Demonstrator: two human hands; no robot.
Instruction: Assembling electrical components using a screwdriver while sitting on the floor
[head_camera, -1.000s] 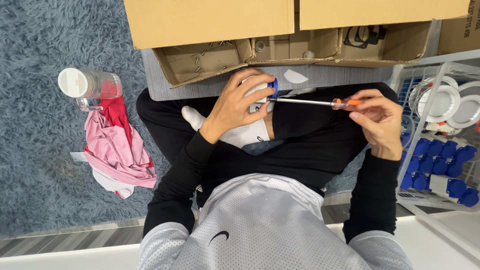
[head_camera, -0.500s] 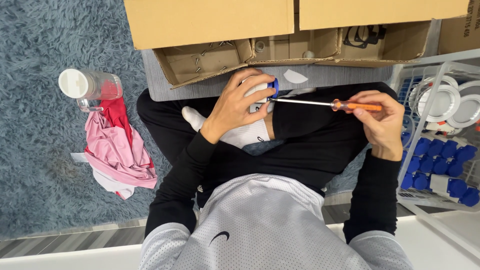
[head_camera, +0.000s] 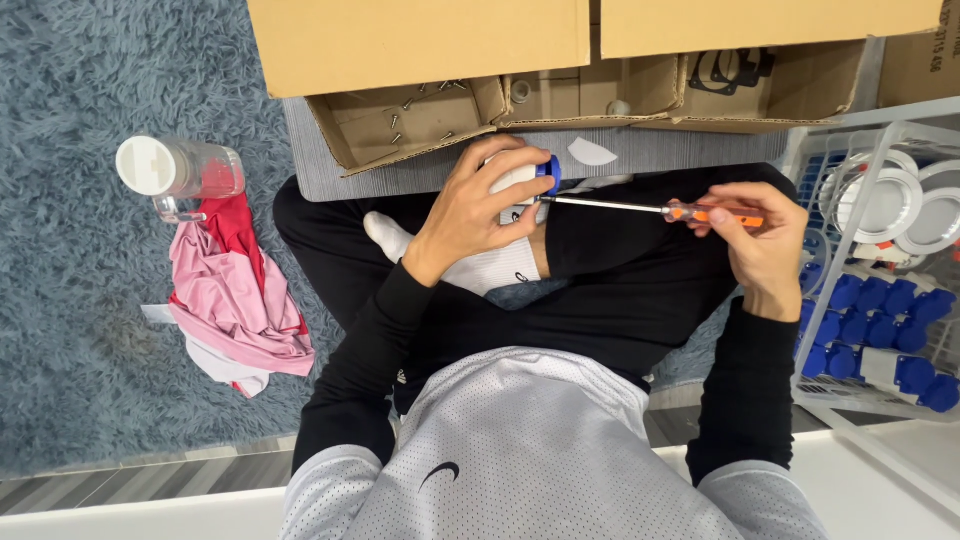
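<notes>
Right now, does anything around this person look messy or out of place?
Yes: a pink and red cloth lies crumpled on the blue rug, and a clear bottle with a white cap lies on its side beside it. Loose screws are scattered in the open cardboard box.

The screwdriver (head_camera: 650, 209) has a bright, smooth metal shaft and a glossy orange plastic handle, and the white-and-blue part (head_camera: 530, 178) it meets looks like smooth plastic. The boxes (head_camera: 420, 45) are matt brown cardboard. The rug (head_camera: 90, 90) is shaggy grey-blue pile, and the pink cloth (head_camera: 235, 300) is soft and crumpled.
</notes>
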